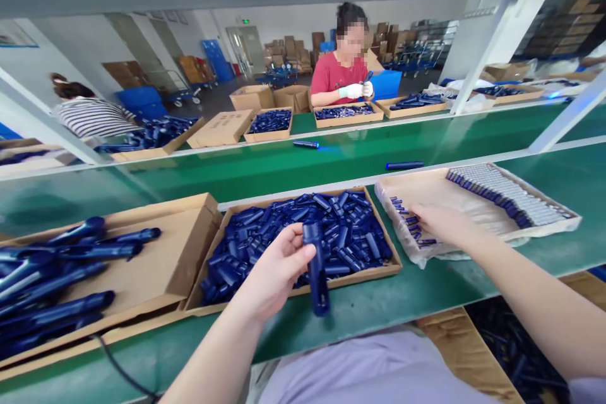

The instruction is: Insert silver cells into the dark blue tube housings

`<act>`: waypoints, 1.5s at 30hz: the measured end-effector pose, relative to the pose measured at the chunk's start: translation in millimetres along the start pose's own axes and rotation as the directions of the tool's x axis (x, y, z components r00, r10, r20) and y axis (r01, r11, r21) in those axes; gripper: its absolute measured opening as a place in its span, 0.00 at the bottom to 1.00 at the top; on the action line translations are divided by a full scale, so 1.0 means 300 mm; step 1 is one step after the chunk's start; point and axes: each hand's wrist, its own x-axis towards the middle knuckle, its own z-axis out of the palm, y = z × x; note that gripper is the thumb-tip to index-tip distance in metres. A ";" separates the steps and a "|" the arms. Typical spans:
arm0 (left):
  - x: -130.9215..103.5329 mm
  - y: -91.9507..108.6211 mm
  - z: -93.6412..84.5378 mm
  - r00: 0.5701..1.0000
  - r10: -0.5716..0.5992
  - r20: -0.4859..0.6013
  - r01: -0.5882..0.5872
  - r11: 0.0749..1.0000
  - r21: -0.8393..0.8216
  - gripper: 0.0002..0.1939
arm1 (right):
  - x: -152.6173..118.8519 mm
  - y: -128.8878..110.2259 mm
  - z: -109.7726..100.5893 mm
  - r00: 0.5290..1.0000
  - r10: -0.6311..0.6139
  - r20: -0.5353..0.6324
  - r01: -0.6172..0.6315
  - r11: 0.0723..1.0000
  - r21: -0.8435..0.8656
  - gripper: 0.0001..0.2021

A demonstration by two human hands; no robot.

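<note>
My left hand (279, 265) is closed around a dark blue flashlight body (318, 274), which points downward in front of a carton of small blue parts (350, 227). To the right, my right hand (438, 224) reaches into a shallow plastic-lined tray (411, 186). Its fingers are drawn together at a short row of small dark blue cylinders (426, 242) along the tray's left side; what they pinch is hidden. At the tray's far right lie packed rows of silver-and-blue cylinders (511, 192).
On the left, an open carton holds long blue flashlight pieces (76, 265). Across the green belt (246, 167) lie two flashlights, one lit blue (305, 144) and one nearer (404, 165). A gloved co-worker (338, 76) sits opposite behind cartons. White posts (487, 57) frame the bench.
</note>
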 end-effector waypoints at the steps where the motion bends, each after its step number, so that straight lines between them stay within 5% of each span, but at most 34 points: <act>1: 0.005 -0.003 0.016 0.999 -0.042 -0.007 0.041 0.992 -0.119 0.27 | -0.005 0.001 0.000 1.000 -0.007 0.003 0.007 1.000 -0.015 0.10; 5: 0.015 -0.017 0.093 0.973 -0.225 0.042 0.220 0.868 -0.445 0.22 | -0.008 0.010 0.003 1.000 -0.007 0.024 0.008 0.999 -0.046 0.03; 9: 0.011 -0.032 0.158 0.942 -0.292 0.165 0.333 0.752 -0.569 0.22 | 0.011 0.025 0.011 0.996 -0.085 0.010 0.085 0.996 -0.020 0.08; 13: 0.001 -0.039 0.188 0.934 -0.328 0.140 0.339 0.697 -0.632 0.20 | 0.003 0.037 -0.005 0.997 -0.070 -0.036 0.071 0.997 0.022 0.06; 16: -0.002 -0.044 0.197 0.938 -0.336 0.085 0.306 0.687 -0.660 0.19 | -0.061 -0.051 -0.060 0.987 -0.057 -0.147 0.074 0.991 0.113 0.10; 18: 0.001 -0.052 0.205 0.941 -0.335 0.046 0.280 0.694 -0.663 0.17 | -0.129 -0.183 -0.112 0.938 -0.137 -0.317 0.230 0.933 0.278 0.15; 20: 0.007 -0.062 0.215 0.942 -0.334 0.020 0.264 0.706 -0.658 0.17 | -0.194 -0.348 -0.156 0.811 -0.242 -0.533 0.477 0.800 0.364 0.10; 24: 0.014 -0.077 0.235 0.958 -0.285 0.022 0.237 0.749 -0.619 0.18 | -0.232 -0.600 -0.154 0.695 -0.320 -0.644 0.618 0.724 0.307 0.08; 29: -0.001 -0.071 0.237 0.972 -0.220 -0.088 0.110 0.749 -0.653 0.14 | -0.167 -0.664 -0.053 0.619 -0.281 -0.734 0.602 0.769 0.213 0.07; 33: -0.006 -0.070 0.224 0.966 -0.240 -0.098 0.112 0.729 -0.676 0.14 | -0.170 -0.685 -0.039 0.570 -0.292 -0.768 0.625 0.761 0.174 0.06; 37: 0.000 -0.080 0.200 0.949 -0.273 -0.157 0.079 0.689 -0.721 0.16 | -0.206 -0.704 -0.057 0.573 -0.404 -0.713 0.699 0.695 0.168 0.13; 41: 0.000 -0.095 0.179 0.945 -0.254 -0.205 0.032 0.699 -0.714 0.14 | -0.222 -0.728 -0.073 0.629 -0.491 -0.603 0.683 0.719 0.126 0.28; 45: -0.009 -0.094 0.174 0.945 -0.238 -0.224 0.026 0.739 -0.673 0.14 | -0.221 -0.727 -0.099 0.660 -0.498 -0.562 0.704 0.671 0.233 0.27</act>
